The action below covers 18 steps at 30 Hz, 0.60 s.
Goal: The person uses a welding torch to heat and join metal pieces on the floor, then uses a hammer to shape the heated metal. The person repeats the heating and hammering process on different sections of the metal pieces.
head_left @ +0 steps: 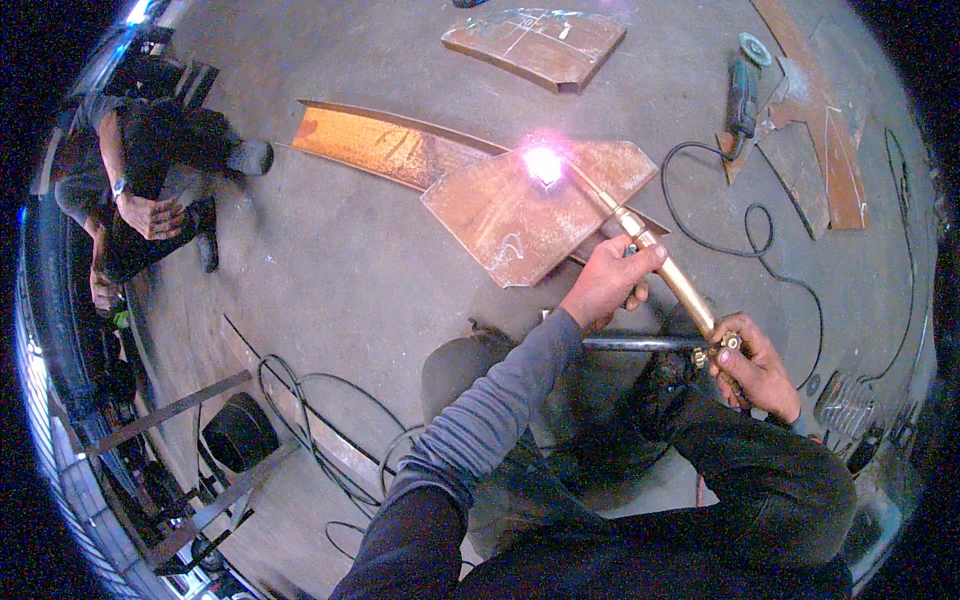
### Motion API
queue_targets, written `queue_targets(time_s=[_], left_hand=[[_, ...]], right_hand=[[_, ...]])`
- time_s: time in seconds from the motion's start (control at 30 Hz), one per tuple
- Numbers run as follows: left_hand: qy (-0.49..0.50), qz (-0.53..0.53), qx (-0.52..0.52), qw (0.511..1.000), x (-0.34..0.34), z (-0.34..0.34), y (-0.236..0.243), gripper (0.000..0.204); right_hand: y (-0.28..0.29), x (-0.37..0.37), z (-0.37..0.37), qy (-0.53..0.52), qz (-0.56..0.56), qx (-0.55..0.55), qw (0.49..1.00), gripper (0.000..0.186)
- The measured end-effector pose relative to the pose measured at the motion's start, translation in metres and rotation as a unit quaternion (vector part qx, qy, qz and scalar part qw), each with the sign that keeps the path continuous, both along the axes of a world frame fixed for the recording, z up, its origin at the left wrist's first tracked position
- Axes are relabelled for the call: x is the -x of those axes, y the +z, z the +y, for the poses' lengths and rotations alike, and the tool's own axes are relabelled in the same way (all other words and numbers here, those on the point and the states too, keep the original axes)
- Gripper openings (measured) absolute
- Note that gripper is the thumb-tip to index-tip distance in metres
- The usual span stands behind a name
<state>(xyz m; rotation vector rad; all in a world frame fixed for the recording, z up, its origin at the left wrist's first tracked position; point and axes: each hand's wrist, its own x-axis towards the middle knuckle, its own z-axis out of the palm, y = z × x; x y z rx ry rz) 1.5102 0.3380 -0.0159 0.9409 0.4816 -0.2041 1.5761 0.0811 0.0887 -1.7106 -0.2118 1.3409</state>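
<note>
A long brass gas torch slants across my front, its thin tip pointing up and left. My left hand is wrapped round the barrel near its middle, thumb along the top. At the torch's rear end, my right hand has its fingers closed about the brass valve knobs. A glaring white-pink flame burns at the tip, over the upper edge of a rusty steel plate; the glare hides the spot beneath. This plate rests across a rusty steel channel.
Another thick plate lies beyond. An angle grinder with its cord and steel offcuts are at right. Looped cables and a metal frame lie at left, where another person's hand shows.
</note>
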Motion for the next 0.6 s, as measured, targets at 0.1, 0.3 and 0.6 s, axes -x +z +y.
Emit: queue_targets(time_s=[0.1, 0.3, 0.6], left_hand=[[-0.006, -0.005, 0.001, 1.0, -0.0007, -0.0015, -0.0007, 0.03], [-0.017, -0.003, -0.007, 1.0, 0.0013, -0.0029, 0.0013, 0.028], [-0.028, 0.003, -0.026, 0.999, 0.0026, -0.0084, 0.0031, 0.026]], right_hand=[[0.0003, 0.0004, -0.0032, -0.006, 0.003, 0.002, 1.0, 0.023], [0.0016, 0.0017, -0.004, -0.004, -0.002, 0.01, 1.0, 0.022], [0.0036, 0.0037, -0.0106, -0.008, 0.001, 0.006, 1.0, 0.021]])
